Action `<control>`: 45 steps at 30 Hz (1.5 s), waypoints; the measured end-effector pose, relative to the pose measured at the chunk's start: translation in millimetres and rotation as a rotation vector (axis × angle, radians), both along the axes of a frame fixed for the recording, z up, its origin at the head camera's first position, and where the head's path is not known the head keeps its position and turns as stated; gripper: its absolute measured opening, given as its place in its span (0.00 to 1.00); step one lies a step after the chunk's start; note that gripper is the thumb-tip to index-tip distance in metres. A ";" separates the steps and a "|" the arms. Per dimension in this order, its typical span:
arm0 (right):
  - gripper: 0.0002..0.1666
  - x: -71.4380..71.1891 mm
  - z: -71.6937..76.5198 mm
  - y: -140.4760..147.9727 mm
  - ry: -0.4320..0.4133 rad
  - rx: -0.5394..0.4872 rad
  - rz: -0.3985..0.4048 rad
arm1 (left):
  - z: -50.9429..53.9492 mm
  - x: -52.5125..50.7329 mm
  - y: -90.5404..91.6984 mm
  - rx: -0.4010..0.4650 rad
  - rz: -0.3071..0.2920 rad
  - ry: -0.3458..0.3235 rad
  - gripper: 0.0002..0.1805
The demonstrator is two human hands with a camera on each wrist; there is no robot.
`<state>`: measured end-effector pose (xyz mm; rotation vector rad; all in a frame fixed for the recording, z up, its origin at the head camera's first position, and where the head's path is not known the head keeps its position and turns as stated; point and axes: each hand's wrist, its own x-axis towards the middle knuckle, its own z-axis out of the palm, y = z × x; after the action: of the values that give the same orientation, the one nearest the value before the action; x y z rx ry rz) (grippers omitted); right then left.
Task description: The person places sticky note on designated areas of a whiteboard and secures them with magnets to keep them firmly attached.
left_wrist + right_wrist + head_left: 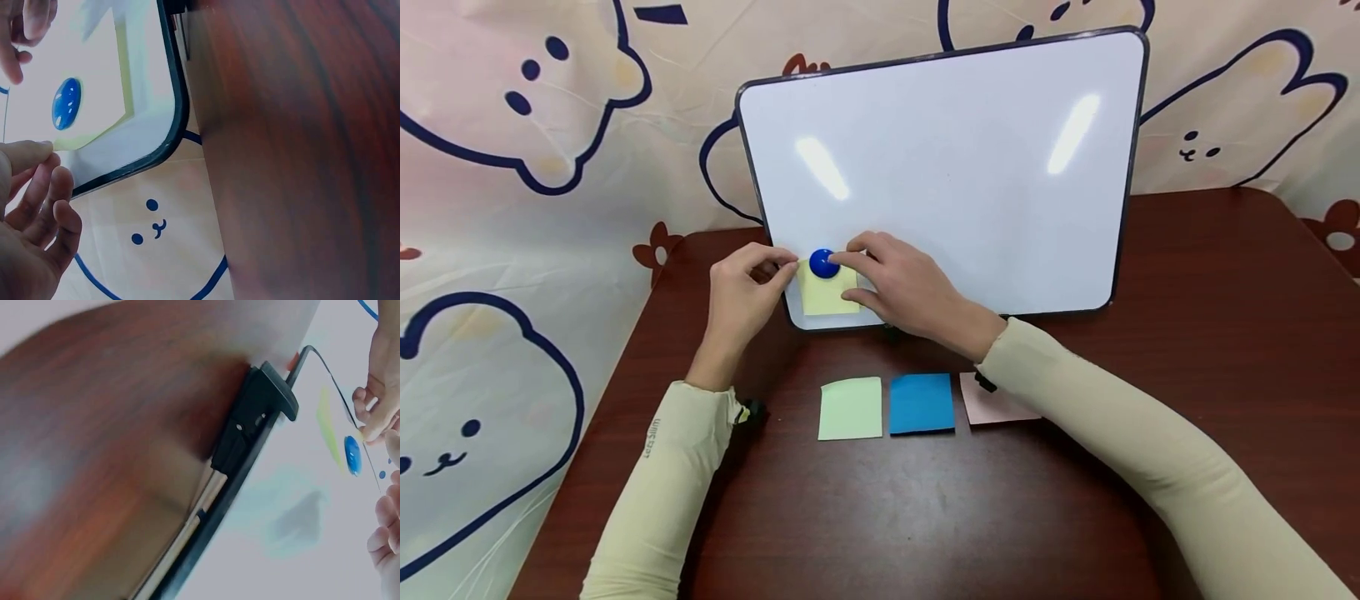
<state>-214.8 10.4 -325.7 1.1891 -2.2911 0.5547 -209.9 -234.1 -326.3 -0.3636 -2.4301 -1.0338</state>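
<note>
A yellow sticky note point(830, 296) lies against the lower left corner of a whiteboard point(970, 183). A round blue magnet point(824, 263) sits on its upper part. My left hand point(741, 287) pinches the note's upper left corner between thumb and index finger; the left wrist view shows the pinched corner beside the magnet point(66, 104). From the right, my right hand point(906, 279) reaches in with fingers loosely bent. Its fingertips overlap the magnet's edge in the head view, but both wrist views show a gap between the right hand point(389, 512) and the magnet point(352, 455).
On the dark wooden table point(910, 517) lie a pale green note pad point(851, 408), a blue one point(922, 404) and a pink one point(996, 402), partly under the right sleeve. A black clip-like stand point(256, 412) holds the board's lower edge. A patterned curtain point(512, 242) hangs behind.
</note>
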 end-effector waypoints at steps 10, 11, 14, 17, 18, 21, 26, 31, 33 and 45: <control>0.30 18.4 8.0 29.9 -0.020 0.037 0.008 | 2.7 1.7 0.2 0.006 -0.014 0.001 0.09; 0.29 20.3 8.7 33.0 -0.024 0.043 0.009 | 3.2 2.2 0.5 0.002 -0.017 0.003 0.09; 0.29 25.9 11.6 41.5 -0.023 0.065 0.019 | 4.5 3.0 0.0 -0.006 -0.017 0.000 0.09; 0.28 30.6 12.4 48.7 -0.018 0.073 0.034 | 4.2 3.8 -1.3 -0.021 -0.006 -0.017 0.10; 0.28 32.2 12.3 51.1 -0.016 0.074 0.038 | 3.8 4.1 -1.5 -0.023 -0.002 -0.025 0.10; 0.29 37.1 11.6 59.6 -0.009 0.075 0.051 | 2.3 4.4 -1.4 -0.028 0.009 -0.048 0.10; 0.29 43.5 10.2 76.0 -0.019 0.096 0.082 | 3.2 4.1 0.1 -0.029 0.011 -0.066 0.11; 0.28 46.1 9.3 90.5 -0.067 0.119 0.129 | 4.2 3.2 -0.8 -0.032 0.016 -0.073 0.11; 0.28 46.9 8.1 97.1 -0.076 0.119 0.144 | 4.3 3.6 -0.9 -0.037 0.020 -0.077 0.11; 0.30 53.4 -6.3 146.1 -0.101 0.178 0.156 | 7.0 7.3 -0.7 -0.065 0.035 -0.080 0.13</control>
<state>-161.3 156.5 -331.9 1.4658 -2.3861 0.4841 -202.6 -234.8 -319.2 -0.3052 -2.5368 -0.9736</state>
